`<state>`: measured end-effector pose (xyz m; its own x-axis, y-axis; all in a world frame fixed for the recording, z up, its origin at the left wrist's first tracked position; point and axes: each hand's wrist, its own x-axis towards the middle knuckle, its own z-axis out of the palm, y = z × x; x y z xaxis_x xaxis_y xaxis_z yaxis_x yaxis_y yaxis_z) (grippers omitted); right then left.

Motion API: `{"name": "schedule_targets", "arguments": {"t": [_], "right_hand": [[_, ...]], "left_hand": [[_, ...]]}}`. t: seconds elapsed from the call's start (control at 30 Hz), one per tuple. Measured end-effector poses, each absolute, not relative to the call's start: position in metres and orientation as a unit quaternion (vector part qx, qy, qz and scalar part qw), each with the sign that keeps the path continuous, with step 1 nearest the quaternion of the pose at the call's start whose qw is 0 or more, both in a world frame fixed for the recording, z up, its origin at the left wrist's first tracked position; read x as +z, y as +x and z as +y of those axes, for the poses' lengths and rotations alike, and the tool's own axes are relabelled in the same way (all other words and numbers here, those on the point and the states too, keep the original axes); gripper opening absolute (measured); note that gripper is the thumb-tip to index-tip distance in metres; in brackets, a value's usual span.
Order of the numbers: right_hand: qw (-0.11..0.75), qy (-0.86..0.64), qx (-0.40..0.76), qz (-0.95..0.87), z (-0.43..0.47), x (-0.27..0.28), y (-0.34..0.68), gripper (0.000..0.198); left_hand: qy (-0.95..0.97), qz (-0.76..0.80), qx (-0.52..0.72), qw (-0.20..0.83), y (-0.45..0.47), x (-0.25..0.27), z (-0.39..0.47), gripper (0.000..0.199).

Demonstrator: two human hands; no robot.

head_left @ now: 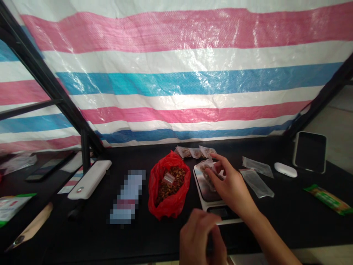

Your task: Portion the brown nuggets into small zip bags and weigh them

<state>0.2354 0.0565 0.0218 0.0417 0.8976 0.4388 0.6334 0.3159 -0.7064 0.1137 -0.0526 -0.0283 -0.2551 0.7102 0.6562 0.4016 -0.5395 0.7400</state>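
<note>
My right hand (230, 180) pinches a small clear plastic bag (209, 176) of brown bits between thumb and fingers. The bag is over the metal plate of a digital kitchen scale (202, 189); I cannot tell whether it rests there. Lower down, my left hand (202, 235) hovers before the scale's front edge, fingers loosely bent, a gap between them and the thumb, nothing seen in it. To the left of the scale, an open red plastic bag (153, 195) holds brown seed-like pieces (176, 180) with a small clear packet (168, 178) on top.
Several small filled bags (195, 152) lie behind the scale. Flat clear bags (257, 183), a white case (285, 169), a phone (310, 151) and a green packet (329, 198) are rightward. Leftward lie a white device (89, 180), a blurred-out item (128, 197) and a knife-like tool (30, 228).
</note>
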Motion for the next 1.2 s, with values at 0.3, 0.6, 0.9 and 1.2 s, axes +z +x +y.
{"name": "schedule_targets", "arguments": {"t": [0.3,0.6,0.9,1.2], "right_hand": [[0.508,-0.391,0.406,-0.652,0.025,0.034,0.187,0.048],[0.472,-0.412,0.407,-0.665,0.032,0.038,0.188,0.025],[0.468,-0.393,0.344,-0.713,0.033,0.037,0.188,0.013],[0.475,-0.385,0.355,-0.708,0.032,0.037,0.186,0.009]], "left_hand": [[0.439,0.498,0.648,0.374,0.07,0.001,-0.011,0.046],[0.463,0.471,0.65,0.376,0.059,0.004,-0.012,0.043],[0.425,0.486,0.655,0.392,0.068,0.009,-0.012,0.051],[0.454,0.486,0.645,0.376,0.068,0.002,-0.01,0.043]]}}
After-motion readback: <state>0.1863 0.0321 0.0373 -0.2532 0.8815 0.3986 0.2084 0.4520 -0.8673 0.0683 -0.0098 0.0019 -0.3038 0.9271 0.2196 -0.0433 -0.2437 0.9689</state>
